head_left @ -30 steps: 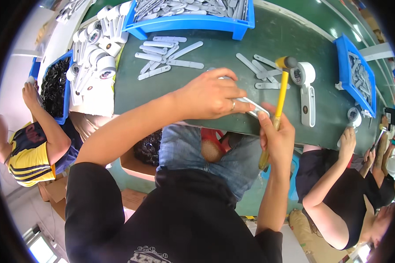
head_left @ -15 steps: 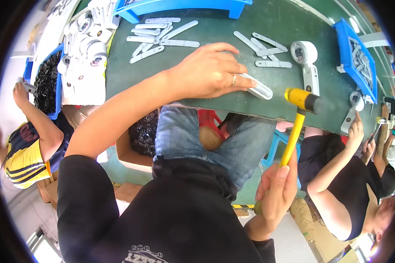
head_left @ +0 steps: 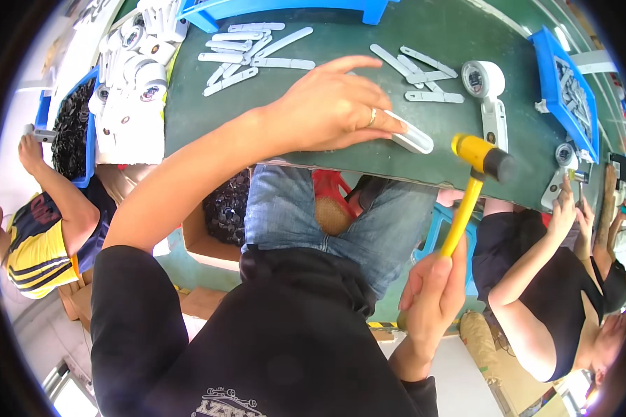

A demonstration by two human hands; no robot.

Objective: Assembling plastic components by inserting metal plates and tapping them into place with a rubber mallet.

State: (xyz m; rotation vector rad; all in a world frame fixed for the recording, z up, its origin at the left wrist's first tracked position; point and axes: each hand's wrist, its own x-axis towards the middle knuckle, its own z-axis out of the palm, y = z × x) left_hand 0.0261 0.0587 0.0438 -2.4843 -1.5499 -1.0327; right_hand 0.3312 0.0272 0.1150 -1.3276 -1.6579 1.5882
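Observation:
My left hand (head_left: 341,111) is closed on one end of a long white plastic shell (head_left: 414,137), hollow with rounded ends, at the near edge of the table. Its fingers hide the shell's far end. My right hand (head_left: 435,288) grips the yellow handle of a mallet (head_left: 483,158) with a yellow and black head. The mallet head is held up near the table edge, to the right of the shell and apart from it. Past the shell, several slim grey strips (head_left: 434,97) lie in a loose pile. Beside them rests a white round-headed device with a handle (head_left: 494,121).
More grey strips (head_left: 283,63) lie at the back left, below a blue bin (head_left: 285,10). White round-headed devices (head_left: 142,73) are heaped at far left. A blue tray (head_left: 546,76) of grey parts stands right. Co-workers sit on both sides; the right one's hand (head_left: 565,208) is near another device.
My left hand has shifted slightly and the shell's position looks a little tilted. The mallet has barely moved. On the right, the co-worker's hands have come together by a small hammer.

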